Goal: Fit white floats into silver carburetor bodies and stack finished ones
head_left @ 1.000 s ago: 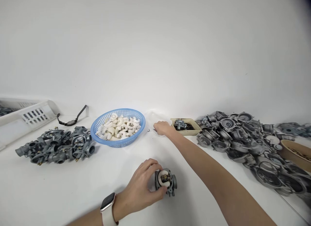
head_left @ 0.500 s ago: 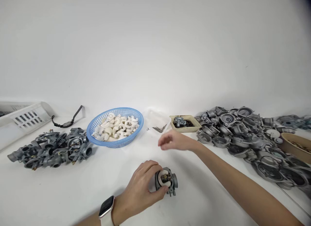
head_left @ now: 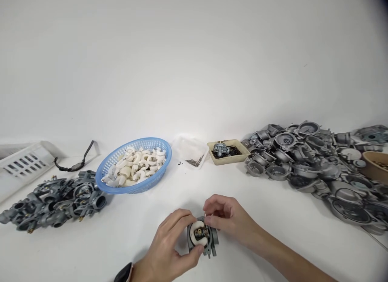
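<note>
My left hand (head_left: 174, 249) grips a grey carburetor body (head_left: 214, 236) on the white table, fingers behind and thumb in front. Inside its open face sits a white C-shaped float (head_left: 194, 232) around brass jets (head_left: 199, 232). At the right rear of the body, my right hand (head_left: 226, 215) pinches a thin, shiny pin between thumb and index finger; only a sliver of it shows. A clear tray (head_left: 180, 146) behind holds similar small metal pins (head_left: 195, 161).
A blue basket (head_left: 101, 187) of white floats stands behind left. Carburetor bodies (head_left: 57, 201) are heaped on the left, grey float bowls (head_left: 306, 164) on the right. A cream tray (head_left: 232, 158) holds a carburetor and black rings. A watch (head_left: 75, 165) lies near a white crate (head_left: 27, 164).
My right hand has come back from near the pin tray to the carburetor, a thin pin now in its fingers. My left hand still holds the carburetor. The view has shifted slightly.
</note>
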{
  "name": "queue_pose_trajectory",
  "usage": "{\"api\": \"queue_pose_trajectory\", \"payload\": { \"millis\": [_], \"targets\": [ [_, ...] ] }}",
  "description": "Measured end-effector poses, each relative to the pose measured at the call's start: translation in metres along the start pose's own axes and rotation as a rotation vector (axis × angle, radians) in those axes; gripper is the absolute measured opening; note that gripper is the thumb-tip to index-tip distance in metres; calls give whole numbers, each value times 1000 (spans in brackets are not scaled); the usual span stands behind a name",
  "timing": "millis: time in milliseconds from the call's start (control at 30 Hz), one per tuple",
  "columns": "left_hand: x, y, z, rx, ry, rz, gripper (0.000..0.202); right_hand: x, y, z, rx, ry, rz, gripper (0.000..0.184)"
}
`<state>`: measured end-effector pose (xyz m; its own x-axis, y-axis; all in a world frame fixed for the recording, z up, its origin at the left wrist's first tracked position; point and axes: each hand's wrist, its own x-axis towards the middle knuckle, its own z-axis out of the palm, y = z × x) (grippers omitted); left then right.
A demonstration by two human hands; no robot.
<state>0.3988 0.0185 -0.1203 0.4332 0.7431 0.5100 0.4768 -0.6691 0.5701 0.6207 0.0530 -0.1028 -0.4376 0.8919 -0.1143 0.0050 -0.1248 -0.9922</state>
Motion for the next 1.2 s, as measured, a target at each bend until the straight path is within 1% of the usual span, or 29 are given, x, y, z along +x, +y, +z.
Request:
{"api": "queue_pose_trajectory", "payload": {
  "millis": [100,300,433,733,933,1067,1200],
  "targets": [
    [0,-1,1,33,7,34,36,-1,3,1,2,13,-9,25],
    [-2,-4,1,69,36,79,36,0,4,1,28,9,23,24],
    [-1,-3,1,62,24,71,36,-1,3,0,8,13,12,23],
    [2,1,-1,37,6,66,35,-2,-5,1,10,15,61,25],
    [0,-2,-1,33,-27,43,39,-5,-11,-1,-115,59,61,18],
    [-1,-2,-2,19,-59,23,42,-6,-13,-1,-80,40,77,18],
    [0,0,-3,27,-70,14,39,-5,-11,3,-66,75,78,15]
  ]
}}
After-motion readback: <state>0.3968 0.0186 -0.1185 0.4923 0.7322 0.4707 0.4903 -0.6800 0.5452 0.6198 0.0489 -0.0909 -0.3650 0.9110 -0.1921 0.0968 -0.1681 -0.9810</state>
